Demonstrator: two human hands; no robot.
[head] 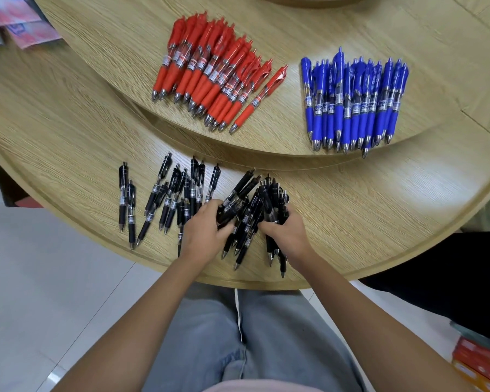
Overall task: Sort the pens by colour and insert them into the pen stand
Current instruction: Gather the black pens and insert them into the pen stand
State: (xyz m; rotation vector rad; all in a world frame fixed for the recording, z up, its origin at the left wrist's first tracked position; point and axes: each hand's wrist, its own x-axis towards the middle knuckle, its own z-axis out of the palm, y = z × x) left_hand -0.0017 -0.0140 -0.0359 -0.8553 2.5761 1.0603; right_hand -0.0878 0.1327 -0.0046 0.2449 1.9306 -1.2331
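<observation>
At six o'clock, black pens point(249, 206) are gripped by the curled left hand point(205, 226) and right hand point(287, 233), seemingly for bundling; red pens point(210, 72) are piled at twelve, blue pens point(354, 100) at two.

Left hand point(203, 224): palm down, fingers curled round the left side of the black pen bundle point(252, 202).
Right hand point(287, 232): fingers curled round the bundle's right side.
Forearms point(142, 301): bare, converging toward the bundle.

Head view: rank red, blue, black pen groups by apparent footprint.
1. black pens: widest spread, but scattered and nearest the camera, so unsure.
2. red pens.
3. blue pens, slightly smaller than red.
</observation>
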